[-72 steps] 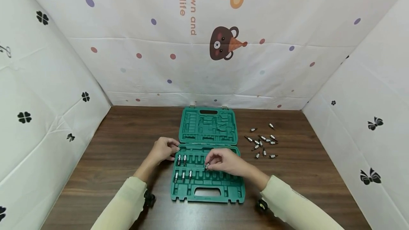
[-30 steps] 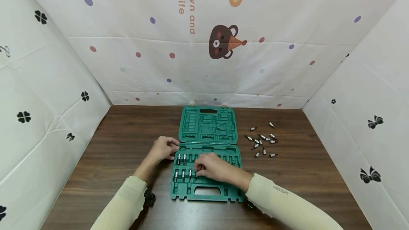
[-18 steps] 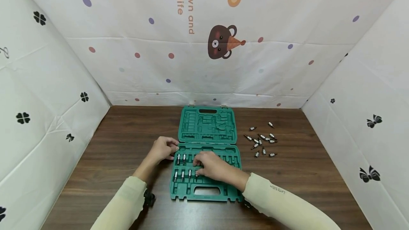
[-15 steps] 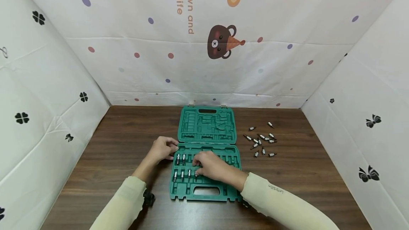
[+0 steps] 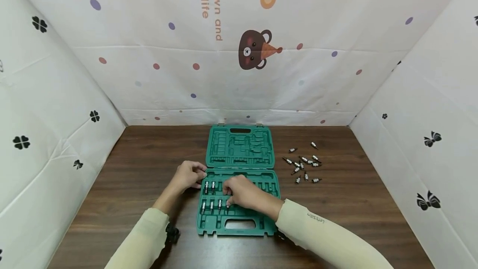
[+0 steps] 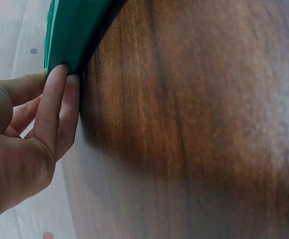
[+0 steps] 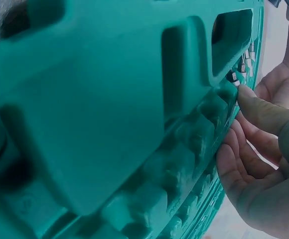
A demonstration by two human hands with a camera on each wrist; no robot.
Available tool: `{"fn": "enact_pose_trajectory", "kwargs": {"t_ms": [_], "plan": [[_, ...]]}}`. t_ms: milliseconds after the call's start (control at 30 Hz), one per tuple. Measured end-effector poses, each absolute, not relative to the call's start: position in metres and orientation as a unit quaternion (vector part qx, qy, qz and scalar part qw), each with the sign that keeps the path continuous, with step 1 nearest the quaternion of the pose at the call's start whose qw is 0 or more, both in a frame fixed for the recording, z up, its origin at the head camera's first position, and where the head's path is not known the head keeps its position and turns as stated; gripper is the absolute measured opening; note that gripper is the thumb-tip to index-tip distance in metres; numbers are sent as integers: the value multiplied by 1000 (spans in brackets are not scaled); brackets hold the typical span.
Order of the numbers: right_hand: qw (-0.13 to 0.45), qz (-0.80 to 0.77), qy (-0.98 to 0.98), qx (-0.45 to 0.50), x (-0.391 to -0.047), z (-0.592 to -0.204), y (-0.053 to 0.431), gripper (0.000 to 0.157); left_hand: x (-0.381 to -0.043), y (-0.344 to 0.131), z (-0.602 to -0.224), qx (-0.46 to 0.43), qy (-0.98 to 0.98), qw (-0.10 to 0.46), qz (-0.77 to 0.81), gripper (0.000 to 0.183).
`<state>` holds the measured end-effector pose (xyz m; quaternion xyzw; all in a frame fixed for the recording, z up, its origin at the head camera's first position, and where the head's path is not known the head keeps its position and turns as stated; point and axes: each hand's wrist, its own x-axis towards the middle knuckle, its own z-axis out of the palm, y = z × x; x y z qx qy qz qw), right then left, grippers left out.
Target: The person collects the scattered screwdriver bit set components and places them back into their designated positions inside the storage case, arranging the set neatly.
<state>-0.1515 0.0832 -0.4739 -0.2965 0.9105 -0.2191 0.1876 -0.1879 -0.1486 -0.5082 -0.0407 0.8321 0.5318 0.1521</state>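
A green tool case (image 5: 211, 221) lies unfolded on the wooden table, lid away from me. My left hand (image 5: 189, 174) pinches its left edge near the hinge; in the left wrist view, the thumb and fingers (image 6: 60, 92) meet at the case's corner. Over the lower tray is my right hand (image 5: 242, 192), its thumb pressing the end of a bit socket (image 7: 232, 77) in the front row. The other fingers (image 7: 229, 164) are bent against the tray, apart from that socket. To its left, several bit sockets (image 5: 211, 206) sit in slots, and two more (image 5: 206, 187) in the row behind.
Several loose bit sockets (image 5: 306, 175) lie scattered on the table right of the case. The lid (image 5: 240, 162) has moulded recesses and reaches close to the patterned back curtain (image 5: 164, 90). White curtains also stand on both sides.
My right hand has carried the bit socket from over the middle of the tray left to the front row, where its fingers have drawn apart from it. The left hand has stayed put.
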Motion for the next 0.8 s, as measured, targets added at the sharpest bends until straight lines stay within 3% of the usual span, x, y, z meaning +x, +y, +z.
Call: {"fn": "enact_pose_trajectory", "kwargs": {"t_ms": [800], "plan": [[191,-225,894,-337,-155,-473,90,17,-188,-148,-508,-41,832,155,530,19]]}}
